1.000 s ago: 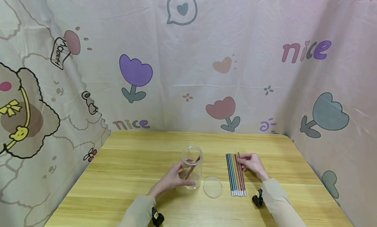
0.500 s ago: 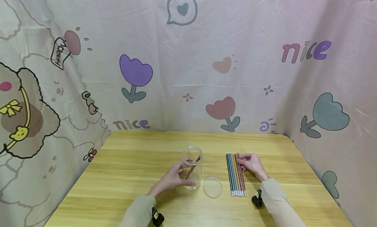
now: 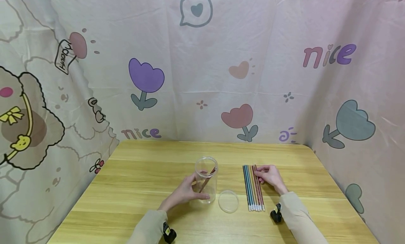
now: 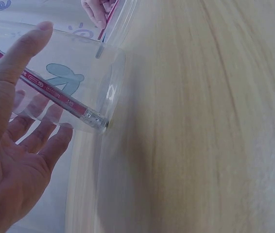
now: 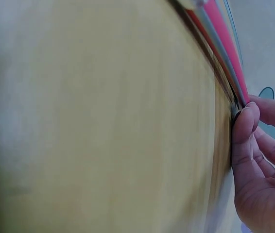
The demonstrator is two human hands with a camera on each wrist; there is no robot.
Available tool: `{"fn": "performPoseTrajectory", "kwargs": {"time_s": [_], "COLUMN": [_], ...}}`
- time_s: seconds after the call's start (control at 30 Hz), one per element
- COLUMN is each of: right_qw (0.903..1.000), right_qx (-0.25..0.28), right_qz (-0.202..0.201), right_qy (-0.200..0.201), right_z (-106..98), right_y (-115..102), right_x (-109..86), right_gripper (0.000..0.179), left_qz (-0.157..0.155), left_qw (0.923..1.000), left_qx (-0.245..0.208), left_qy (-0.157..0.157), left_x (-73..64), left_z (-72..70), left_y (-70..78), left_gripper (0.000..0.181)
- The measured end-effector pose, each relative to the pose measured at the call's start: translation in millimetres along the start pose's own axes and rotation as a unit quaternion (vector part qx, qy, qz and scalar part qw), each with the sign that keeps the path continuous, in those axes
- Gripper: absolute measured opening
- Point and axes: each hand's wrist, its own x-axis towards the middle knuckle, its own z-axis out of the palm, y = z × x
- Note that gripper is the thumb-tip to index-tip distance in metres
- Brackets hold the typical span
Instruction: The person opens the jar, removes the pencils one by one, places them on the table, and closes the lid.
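My left hand (image 3: pixel 185 192) grips a clear plastic jar (image 3: pixel 213 189) that stands upright without its lid. Inside leans one dark red pencil (image 3: pixel 206 184), its eraser end down at the jar's bottom, as the left wrist view shows. To the right lies a row of pencils (image 3: pixel 250 189), blue, yellowish and red, side by side with their eraser ends toward me. At the far end of the row, my right hand (image 3: pixel 271 176) pinches a red pencil (image 5: pixel 227 43) between thumb and fingertip. In the right wrist view the fingertips partly hide the pencil ends.
A round clear lid (image 3: pixel 228 201) lies flat on the wooden table (image 3: pixel 142 173) between the jar and the pencils. Behind the table hangs a printed cloth (image 3: pixel 196 78). Black wrist cameras sit on both sleeves.
The far tip of the red pencil at my right fingers has shifted slightly left and toward me. My left hand and the jar have stayed in place.
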Motion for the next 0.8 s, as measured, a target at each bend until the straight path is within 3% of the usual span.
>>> {"fn": "performPoseTrajectory", "kwargs": {"time_s": [0.8], "right_qw": [1.0000], "right_qx": [-0.003], "right_qz": [-0.001], "right_qy": [-0.003], "right_z": [-0.9], "right_y": [-0.3], "right_x": [-1.2], "right_gripper": [0.031], "left_qz": [0.009], "left_qw": [0.9998], "left_qx": [0.015], "left_qy": [0.001], "left_x": [0.1], "left_z": [0.0], "left_y": [-0.6], "left_gripper": [0.076]}}
